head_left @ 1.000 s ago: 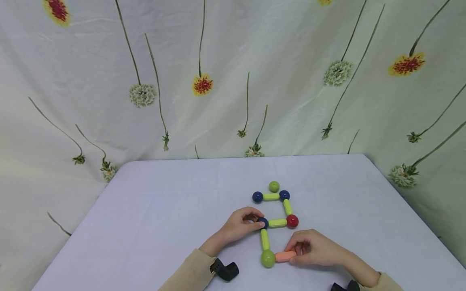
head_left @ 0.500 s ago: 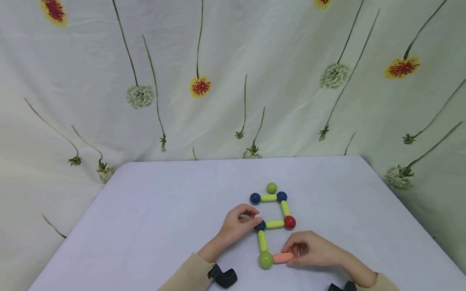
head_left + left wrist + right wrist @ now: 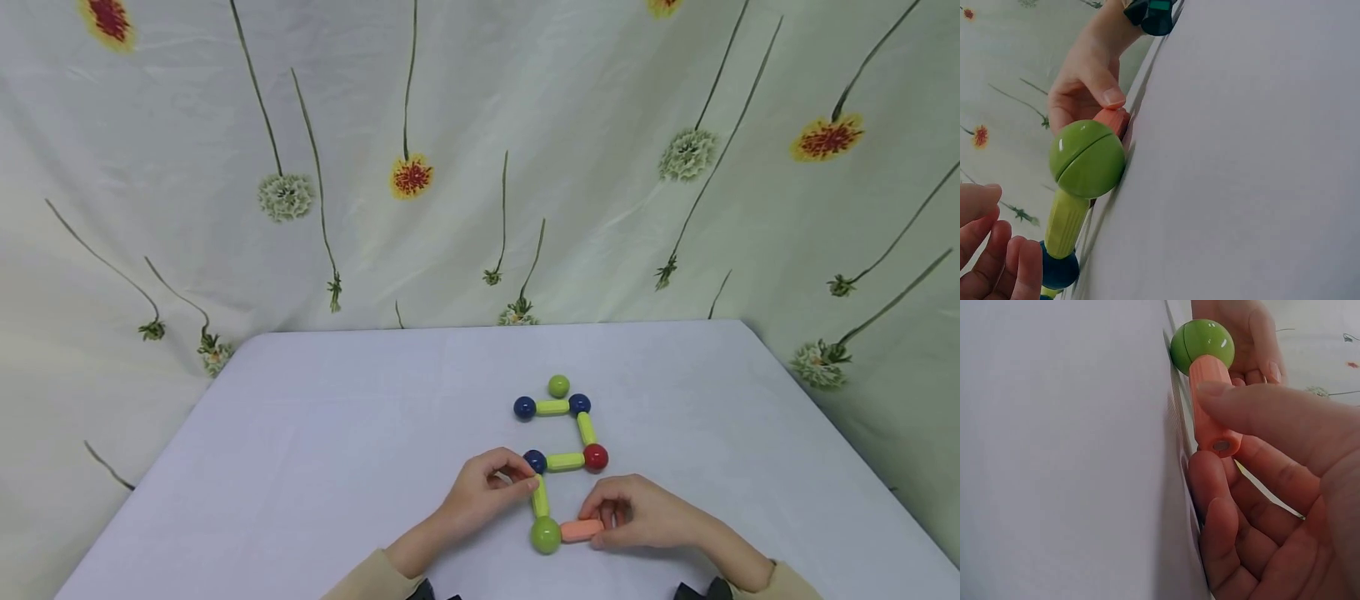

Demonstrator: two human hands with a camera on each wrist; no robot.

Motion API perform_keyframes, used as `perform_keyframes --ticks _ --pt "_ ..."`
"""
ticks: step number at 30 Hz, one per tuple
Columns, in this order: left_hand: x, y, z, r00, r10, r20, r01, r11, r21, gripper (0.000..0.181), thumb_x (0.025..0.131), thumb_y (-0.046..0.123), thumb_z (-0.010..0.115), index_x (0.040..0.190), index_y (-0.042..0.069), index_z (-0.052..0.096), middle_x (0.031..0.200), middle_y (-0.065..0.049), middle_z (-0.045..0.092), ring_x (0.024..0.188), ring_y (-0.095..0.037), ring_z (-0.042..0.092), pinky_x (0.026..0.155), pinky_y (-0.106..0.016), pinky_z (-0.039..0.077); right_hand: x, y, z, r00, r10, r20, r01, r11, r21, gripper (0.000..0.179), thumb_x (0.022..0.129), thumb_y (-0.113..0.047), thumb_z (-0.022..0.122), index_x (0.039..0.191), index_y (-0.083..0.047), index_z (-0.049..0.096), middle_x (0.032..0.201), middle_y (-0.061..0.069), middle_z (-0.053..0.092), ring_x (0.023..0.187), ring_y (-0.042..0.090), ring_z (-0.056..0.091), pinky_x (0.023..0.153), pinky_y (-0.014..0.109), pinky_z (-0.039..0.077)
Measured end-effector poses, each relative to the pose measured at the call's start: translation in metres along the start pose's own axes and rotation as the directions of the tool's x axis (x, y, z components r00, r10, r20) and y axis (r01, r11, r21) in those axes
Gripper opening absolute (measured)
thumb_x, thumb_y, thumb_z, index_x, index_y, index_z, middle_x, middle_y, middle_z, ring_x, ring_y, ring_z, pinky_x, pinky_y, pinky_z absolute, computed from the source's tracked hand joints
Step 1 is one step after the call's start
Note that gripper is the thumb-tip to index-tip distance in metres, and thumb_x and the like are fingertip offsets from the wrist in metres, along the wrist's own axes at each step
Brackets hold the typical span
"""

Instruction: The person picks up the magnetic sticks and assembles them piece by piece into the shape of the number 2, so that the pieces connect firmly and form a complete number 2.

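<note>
Magnetic sticks and balls form a jointed figure on the table. My right hand point(image 3: 648, 512) pinches an orange magnetic stick point(image 3: 1210, 406) between thumb and fingers; a round metal disc shows in its free end. The stick's other end meets the large green ball point(image 3: 1087, 159) at the figure's near corner. From that ball a yellow-green stick point(image 3: 1066, 224) leads away to a blue ball point(image 3: 535, 461). My left hand point(image 3: 483, 492) is beside this stick, fingers loosely bent; in the left wrist view its fingertips stand apart from the stick, with nothing between them.
A red ball point(image 3: 596, 457), two farther blue balls and more yellow-green sticks continue the figure. A smaller green ball point(image 3: 558, 386) lies at its far end. Behind the white-covered table point(image 3: 337, 417) hangs a flower-printed cloth point(image 3: 465, 125).
My left hand has let go of the blue ball and drawn back toward me, beside the stick. The right hand keeps its pinch on the orange stick. The head view shifted slightly.
</note>
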State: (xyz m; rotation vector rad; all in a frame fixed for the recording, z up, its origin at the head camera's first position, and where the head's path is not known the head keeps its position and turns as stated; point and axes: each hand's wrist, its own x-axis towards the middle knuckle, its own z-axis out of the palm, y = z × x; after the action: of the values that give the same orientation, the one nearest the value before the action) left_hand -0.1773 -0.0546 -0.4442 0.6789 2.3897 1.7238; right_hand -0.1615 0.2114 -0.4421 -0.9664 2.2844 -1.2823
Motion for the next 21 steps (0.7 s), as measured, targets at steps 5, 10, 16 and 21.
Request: perform_keyframes --ticks 5,10,16,21 --pt "-0.01 0.003 0.002 0.998 0.009 0.061 -0.007 0.999 -0.044 0.011 0.085 0.022 0.07 0.092 0.014 0.068 0.086 0.005 0.063 0.081 -0.008 0.056 0.066 -0.02 0.047 0.0 0.0 0.0 1.0 0.003 0.005 -0.003 1.0 0.004 0.019 0.081 -0.023 0.074 0.099 -0.018 0.067 0.079 -0.01 0.057 0.067 0.002 0.051 0.057 0.02 0.045" --pt "-0.019 0.008 0.004 0.992 0.043 0.119 -0.036 0.998 -0.057 0.014 0.083 0.025 0.072 0.092 0.015 0.068 0.086 0.002 0.064 0.08 -0.009 0.058 0.067 -0.021 0.048 0.001 0.0 0.0 1.0 -0.002 0.009 0.002 1.0 -0.005 0.019 0.082 -0.024 0.074 0.099 -0.019 0.067 0.079 -0.01 0.057 0.067 0.002 0.051 0.058 0.02 0.045" --pt "-0.025 0.006 0.008 0.983 0.091 0.157 -0.083 0.995 -0.056 0.016 0.08 0.024 0.075 0.092 0.014 0.071 0.086 -0.002 0.064 0.08 -0.011 0.058 0.066 -0.022 0.049 0.002 -0.002 -0.002 1.0 0.017 0.024 -0.017 1.0 -0.017 0.018 0.082 -0.025 0.073 0.098 -0.02 0.067 0.08 -0.01 0.059 0.068 0.003 0.052 0.059 0.021 0.045" --pt "-0.025 0.004 0.01 0.98 0.091 0.176 -0.083 0.995 -0.049 0.016 0.081 0.023 0.075 0.093 0.014 0.072 0.085 0.002 0.063 0.079 -0.008 0.058 0.066 -0.022 0.051 0.003 -0.006 -0.006 0.999 0.043 0.023 -0.042 0.998 -0.036 0.019 0.082 -0.024 0.074 0.099 -0.019 0.067 0.082 -0.008 0.061 0.066 0.004 0.053 0.058 0.022 0.046"
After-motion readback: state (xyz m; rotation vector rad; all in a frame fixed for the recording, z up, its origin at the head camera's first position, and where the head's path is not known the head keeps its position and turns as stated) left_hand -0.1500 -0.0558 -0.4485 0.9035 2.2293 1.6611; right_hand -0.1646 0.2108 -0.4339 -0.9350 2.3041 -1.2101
